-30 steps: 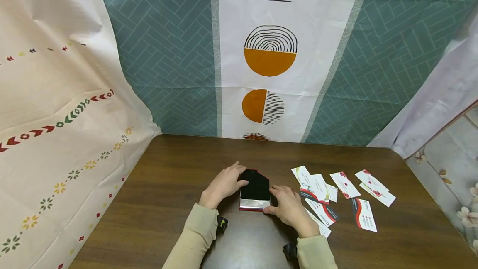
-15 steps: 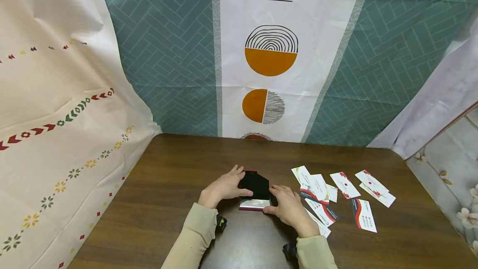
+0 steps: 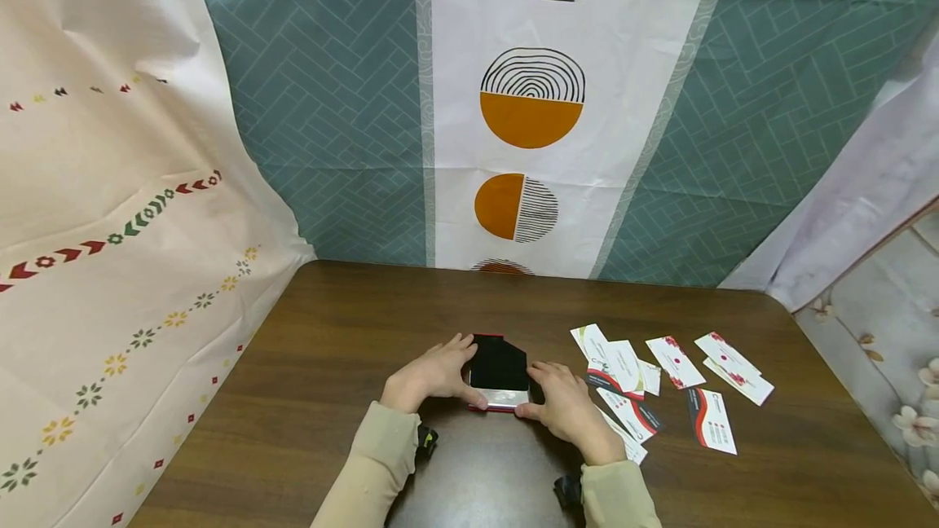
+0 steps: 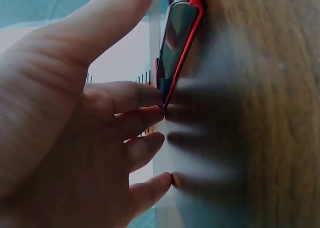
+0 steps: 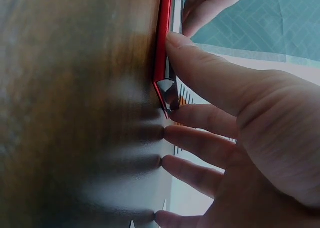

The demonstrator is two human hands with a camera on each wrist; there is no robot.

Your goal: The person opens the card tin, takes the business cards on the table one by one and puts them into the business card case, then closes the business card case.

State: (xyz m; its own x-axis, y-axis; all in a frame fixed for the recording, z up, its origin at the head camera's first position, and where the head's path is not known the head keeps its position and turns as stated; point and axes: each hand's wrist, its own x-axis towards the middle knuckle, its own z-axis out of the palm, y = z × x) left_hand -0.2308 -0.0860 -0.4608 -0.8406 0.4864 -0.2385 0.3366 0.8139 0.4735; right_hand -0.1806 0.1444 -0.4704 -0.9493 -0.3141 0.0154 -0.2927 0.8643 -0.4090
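A flat card case [image 3: 499,367] lies unfolded on the wooden table, black inside with a silver metal strip at its near end and red edges. My left hand [image 3: 429,377] is at its left side, thumb at the near left corner, fingers spread along the left edge. On the opposite side my right hand [image 3: 568,406] touches the case with thumb and index finger. In the right wrist view, the right thumb [image 5: 200,57] presses the case's near edge, and the other fingers stretch out with tips at the tabletop. The left wrist view shows the left index fingertip [image 4: 155,95] against the case's side.
Several business cards [image 3: 623,365] lie scattered and partly overlapping to the right of the right hand. One dark-and-red card [image 3: 711,420] lies farther right. A patterned curtain [image 3: 352,104] hangs behind the table [image 3: 352,300], with more cloth at both sides.
My left thumb has moved off the black interior toward the near left corner, and the left hand has shifted slightly left. The right hand stays at the case's right side.
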